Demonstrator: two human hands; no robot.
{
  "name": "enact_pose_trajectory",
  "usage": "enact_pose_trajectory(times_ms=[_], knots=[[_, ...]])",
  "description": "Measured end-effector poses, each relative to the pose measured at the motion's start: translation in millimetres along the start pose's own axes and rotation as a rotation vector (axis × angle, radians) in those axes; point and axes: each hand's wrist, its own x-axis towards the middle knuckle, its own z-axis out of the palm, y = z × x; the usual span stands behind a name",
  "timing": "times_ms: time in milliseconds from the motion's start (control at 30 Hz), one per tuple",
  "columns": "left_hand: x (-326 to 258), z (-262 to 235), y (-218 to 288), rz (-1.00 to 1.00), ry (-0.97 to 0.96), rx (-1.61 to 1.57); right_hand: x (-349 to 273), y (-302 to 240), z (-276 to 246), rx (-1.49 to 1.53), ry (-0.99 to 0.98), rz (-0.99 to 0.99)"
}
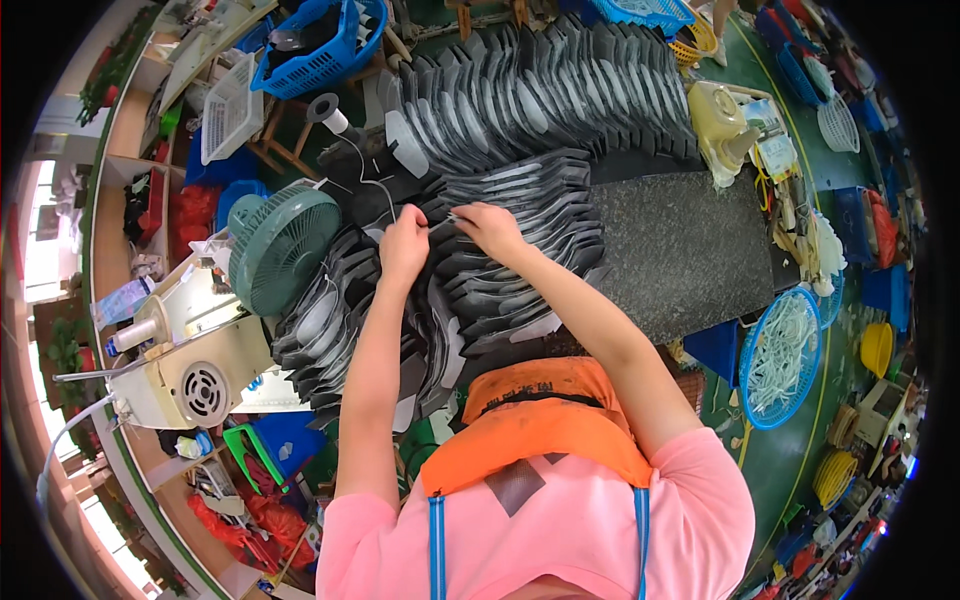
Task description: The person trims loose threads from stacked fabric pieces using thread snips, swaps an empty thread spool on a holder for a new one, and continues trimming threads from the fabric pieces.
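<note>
Handwork: judged to be close fingertip work at the left end of the middle stack, perhaps on pale cord (pixel 363 172); exact step too small to tell.
Left hand (pixel 404 248): at the gap between stacks, thumb and fingers drawn in together; whether clamped on cord or on a dark edge, cannot tell.
Right hand (pixel 488 232): above the middle stack, fingertips bent in close as if pinching; what lies between them, cannot tell.
Next move: likely to call for a small, firm pinch from both hands, with neighbouring layers kept in order and enough slack in the cord.
Dark pieces (pixel 480 290): beneath and beside both hands; thin, curved, overlapping like shingles, black edges against smoky grey faces, seemingly flexible.
Left stack (pixel 320 320): same layered shapes, beside the left forearm.
Far row (pixel 545 95): long, tightly leaned, beyond both hands.
Cord: thin, smooth, curving from a pale flanged spool (pixel 328 113) toward the left fingers.
Tabletop (pixel 690 250): dark grey, speckled, rough-looking.
Fan (pixel 283 245): green, with round ribbed cage.
</note>
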Motion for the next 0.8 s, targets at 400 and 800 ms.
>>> enact_pose_trajectory(times_ms=[400, 800], knots=[[-172, 21, 107, -0.331, -0.973, -1.139, -93, -30, -97, 0.528, -0.281, 0.167], [-44, 41, 30, -0.292, -0.304, -0.75, -76, -54, -114, 0.535, -0.443, 0.494]])
